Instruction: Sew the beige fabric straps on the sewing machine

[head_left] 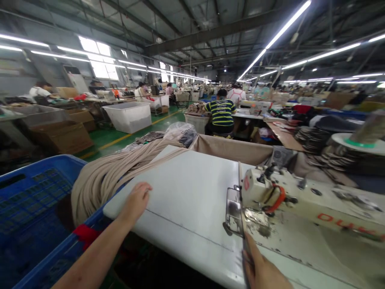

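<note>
My left hand (136, 200) is over the left part of the white table (192, 188), its fingers curled together; whether anything is between them is hidden. At the lower right, my right hand (258, 263) is closed on a narrow dark strip (243, 224), which runs along the metal plate of the sewing machine (270, 192). Beyond my left hand, a thick bundle of beige fabric strips (111, 172) hangs over the table's far left side, and a few strands reach onto the table's far corner.
A blue plastic crate (39, 192) stands at the left, with red cloth (87, 236) at its edge. Behind the table is a beige cloth-lined bin (234, 148). A person in a striped shirt (221, 114) sits farther back. A white bin (129, 116) stands on the green floor.
</note>
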A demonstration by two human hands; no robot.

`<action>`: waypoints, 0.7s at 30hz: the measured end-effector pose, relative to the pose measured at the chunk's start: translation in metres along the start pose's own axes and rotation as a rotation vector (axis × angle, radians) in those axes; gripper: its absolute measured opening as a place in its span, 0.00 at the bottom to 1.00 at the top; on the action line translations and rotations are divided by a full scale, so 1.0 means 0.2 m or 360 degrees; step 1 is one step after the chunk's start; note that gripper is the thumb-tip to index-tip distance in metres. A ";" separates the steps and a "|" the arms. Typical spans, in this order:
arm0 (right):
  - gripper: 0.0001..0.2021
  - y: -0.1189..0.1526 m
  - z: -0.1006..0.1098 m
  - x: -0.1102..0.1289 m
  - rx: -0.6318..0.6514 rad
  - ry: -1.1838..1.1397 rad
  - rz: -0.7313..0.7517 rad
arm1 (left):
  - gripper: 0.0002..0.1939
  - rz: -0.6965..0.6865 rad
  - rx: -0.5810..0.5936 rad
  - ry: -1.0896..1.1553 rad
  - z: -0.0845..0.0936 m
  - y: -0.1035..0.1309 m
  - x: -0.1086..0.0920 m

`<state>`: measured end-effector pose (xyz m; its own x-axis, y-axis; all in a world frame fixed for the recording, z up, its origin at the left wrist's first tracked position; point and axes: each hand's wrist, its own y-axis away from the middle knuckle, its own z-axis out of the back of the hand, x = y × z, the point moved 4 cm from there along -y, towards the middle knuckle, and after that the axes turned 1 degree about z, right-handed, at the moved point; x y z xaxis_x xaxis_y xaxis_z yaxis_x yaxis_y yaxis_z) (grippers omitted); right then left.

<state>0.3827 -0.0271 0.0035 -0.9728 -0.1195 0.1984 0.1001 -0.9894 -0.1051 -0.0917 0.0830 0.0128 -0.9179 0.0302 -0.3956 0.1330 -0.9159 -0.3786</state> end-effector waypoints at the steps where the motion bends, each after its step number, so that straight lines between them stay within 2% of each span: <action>1: 0.25 0.01 0.01 0.02 -0.0022 0.0069 -0.0036 | 0.14 -0.0122 0.0065 0.0091 -0.09 0.02 -0.15; 3: 0.25 0.02 0.02 0.04 -0.0034 0.0176 -0.0099 | 0.15 -0.0382 0.0207 0.0401 -0.26 0.08 -0.46; 5: 0.26 0.02 0.03 0.06 -0.0021 0.0203 -0.0124 | 0.15 -0.0588 0.0346 0.0619 -0.37 0.18 -0.75; 8: 0.28 0.02 0.04 0.08 0.0023 0.0160 -0.0133 | 0.15 -0.0911 0.0546 0.0716 -0.47 0.32 -1.13; 10: 0.29 0.03 0.04 0.08 0.0047 0.0126 -0.0147 | 0.18 -0.1084 0.0589 0.0635 -0.52 0.39 -1.30; 12: 0.29 0.04 0.05 0.09 0.0056 0.0088 -0.0151 | 0.22 -0.1189 0.0571 0.0519 -0.56 0.44 -1.41; 14: 0.29 0.05 0.05 0.09 0.0045 0.0048 -0.0152 | 0.23 -0.1239 0.0533 0.0435 -0.60 0.48 -1.48; 17: 0.27 0.06 0.05 0.09 0.0025 -0.0010 -0.0152 | 0.23 -0.1273 0.0468 0.0376 -0.62 0.51 -1.50; 21: 0.28 0.07 0.05 0.08 0.0020 -0.0098 -0.0164 | 0.23 -0.1337 0.0373 0.0320 -0.59 0.54 -1.50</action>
<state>0.3698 -0.0437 0.0153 -0.9634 -0.0215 0.2674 0.0031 -0.9976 -0.0689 0.2429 0.0220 -0.0090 -0.5923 0.7772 -0.2124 -0.6534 -0.6176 -0.4377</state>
